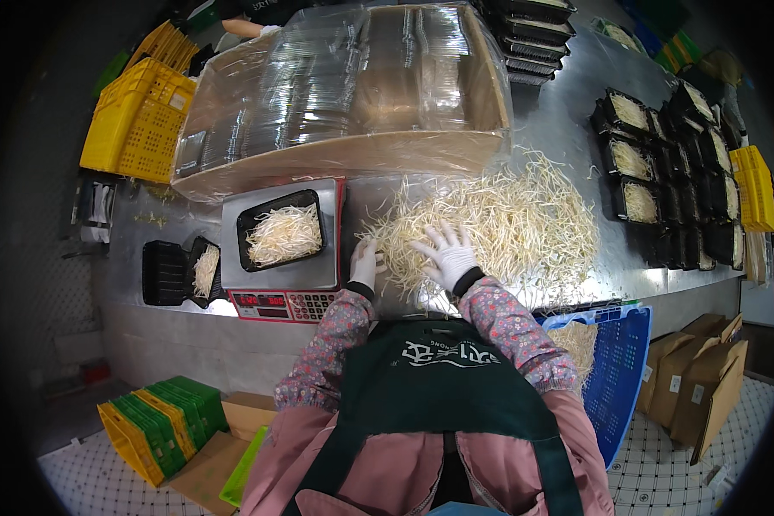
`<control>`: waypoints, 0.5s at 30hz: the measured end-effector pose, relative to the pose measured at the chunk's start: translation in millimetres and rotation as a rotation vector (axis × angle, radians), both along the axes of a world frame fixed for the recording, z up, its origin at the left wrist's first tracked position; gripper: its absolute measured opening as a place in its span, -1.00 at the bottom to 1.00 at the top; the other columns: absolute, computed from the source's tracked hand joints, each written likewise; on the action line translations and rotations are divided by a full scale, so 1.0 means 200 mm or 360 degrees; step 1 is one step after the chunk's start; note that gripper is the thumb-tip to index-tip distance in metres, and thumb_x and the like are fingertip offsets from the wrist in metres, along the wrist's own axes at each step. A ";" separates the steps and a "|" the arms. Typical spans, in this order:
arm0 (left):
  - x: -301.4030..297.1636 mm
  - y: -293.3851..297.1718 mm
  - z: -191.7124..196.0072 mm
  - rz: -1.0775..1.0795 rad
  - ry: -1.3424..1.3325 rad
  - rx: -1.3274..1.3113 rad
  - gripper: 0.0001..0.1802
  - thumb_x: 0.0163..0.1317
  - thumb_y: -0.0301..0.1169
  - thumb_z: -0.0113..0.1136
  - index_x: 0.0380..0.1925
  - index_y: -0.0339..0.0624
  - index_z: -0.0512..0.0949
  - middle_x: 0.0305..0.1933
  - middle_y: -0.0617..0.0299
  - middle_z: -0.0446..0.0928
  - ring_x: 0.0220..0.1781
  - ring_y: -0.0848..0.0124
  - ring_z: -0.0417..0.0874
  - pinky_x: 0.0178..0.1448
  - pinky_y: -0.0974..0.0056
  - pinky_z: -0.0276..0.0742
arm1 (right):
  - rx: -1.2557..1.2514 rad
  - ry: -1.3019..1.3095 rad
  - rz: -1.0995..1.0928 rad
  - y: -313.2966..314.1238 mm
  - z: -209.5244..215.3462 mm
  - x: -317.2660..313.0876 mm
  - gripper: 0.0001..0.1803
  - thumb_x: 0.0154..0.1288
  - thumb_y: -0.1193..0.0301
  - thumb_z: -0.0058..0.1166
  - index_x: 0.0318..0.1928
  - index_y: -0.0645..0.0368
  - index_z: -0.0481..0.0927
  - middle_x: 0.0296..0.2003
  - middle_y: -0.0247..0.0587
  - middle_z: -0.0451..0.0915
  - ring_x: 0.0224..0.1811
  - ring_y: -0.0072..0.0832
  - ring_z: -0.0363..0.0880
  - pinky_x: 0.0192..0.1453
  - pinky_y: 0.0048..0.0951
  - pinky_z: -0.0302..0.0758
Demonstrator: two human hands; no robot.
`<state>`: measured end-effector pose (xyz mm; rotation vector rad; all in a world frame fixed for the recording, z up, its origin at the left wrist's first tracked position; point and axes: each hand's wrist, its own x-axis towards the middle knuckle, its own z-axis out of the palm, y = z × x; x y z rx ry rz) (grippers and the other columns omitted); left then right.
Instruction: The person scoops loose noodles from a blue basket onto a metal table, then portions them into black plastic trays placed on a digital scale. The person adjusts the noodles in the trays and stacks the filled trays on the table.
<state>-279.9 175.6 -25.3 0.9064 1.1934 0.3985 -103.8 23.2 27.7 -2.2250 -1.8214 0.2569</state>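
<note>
Right hand [449, 256]: white glove, palm down on the near part of the sprouts [525, 224], fingers spread wide. I see nothing gripped. Left hand [365, 262]: gloved, at the left edge of the same heap, beside the scale [305, 277]. Its fingers point away from the body; palm side hidden, so I cannot tell whether it holds any strands.

Sprouts: loose, tangled, in a broad heap on the counter [555, 129], reaching well right of both hands. A further portion sits in the tray [243, 232] on the scale; that tray lies slightly askew on the pan, its display lit.

Step, my judgement: gathering a handful for weighing out. Next move would call for closing the hands toward each other, lifting a modest clump clear of the tangle, and adding it to the tray or a fresh one as the reading requires. Trailing strands could snag, so I would shake them loose over the heap.

Outward: left of the scale, a dark tray [165, 273] beside a smaller portion. Beyond the scale and heap, a carton [344, 159] of clear lids [318, 77]. Far right, filled trays [635, 159] in stacks. Below the counter edge, a blue crate [615, 370].
</note>
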 end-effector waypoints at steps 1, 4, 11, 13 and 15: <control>-0.01 0.00 0.01 0.0010 -0.0004 -0.0005 -0.52 0.34 -0.12 0.06 0.17 -0.07 0.34 -0.03 0.28 0.46 -0.17 0.52 0.52 -0.28 0.37 0.55 | -0.0059 -0.0071 -0.0046 -0.04 -0.03 0.07 -0.36 0.15 0.02 0.15 0.27 -0.28 0.37 0.38 -0.21 0.17 0.46 -0.07 -0.04 0.45 0.21 -0.18; -0.05 0.00 0.00 -0.0024 0.0020 0.0022 -0.48 0.33 -0.11 0.07 0.20 -0.11 0.32 0.00 0.24 0.46 -0.15 0.46 0.53 -0.20 0.32 0.55 | 0.0041 0.0038 -0.0349 -0.22 0.04 0.31 -0.52 0.12 0.06 0.20 0.10 -0.30 0.58 0.34 -0.23 0.25 0.45 -0.06 -0.01 0.45 0.12 -0.13; 0.03 -0.02 0.03 -0.0090 0.0039 0.0080 -0.34 0.29 -0.17 0.12 0.31 -0.16 0.17 0.17 0.13 0.40 -0.02 0.33 0.50 -0.05 0.19 0.52 | 0.0597 0.0120 -0.1317 -0.49 -0.06 0.67 -0.41 0.10 0.21 0.30 0.15 0.10 0.50 0.17 0.09 0.42 0.21 -0.03 0.37 0.30 -0.17 0.31; 0.11 -0.04 0.03 -0.0061 -0.0068 -0.0004 -0.33 0.25 -0.27 0.19 0.31 -0.16 0.18 0.12 0.16 0.43 -0.06 0.35 0.52 -0.13 0.22 0.55 | 0.0618 0.0025 -0.1444 -0.41 -0.17 0.64 -0.33 0.06 0.24 0.32 0.21 0.08 0.42 0.13 0.06 0.45 0.20 -0.07 0.38 0.29 -0.18 0.32; 0.18 -0.10 0.07 -0.0130 -0.0029 0.0018 -0.32 0.23 -0.32 0.22 0.31 -0.16 0.18 0.10 0.18 0.44 -0.08 0.38 0.53 -0.18 0.24 0.56 | 0.0082 0.0646 -0.1168 -0.21 0.02 0.43 -0.27 0.10 0.20 0.24 0.30 0.03 0.32 0.14 0.06 0.42 0.21 -0.08 0.36 0.32 -0.16 0.30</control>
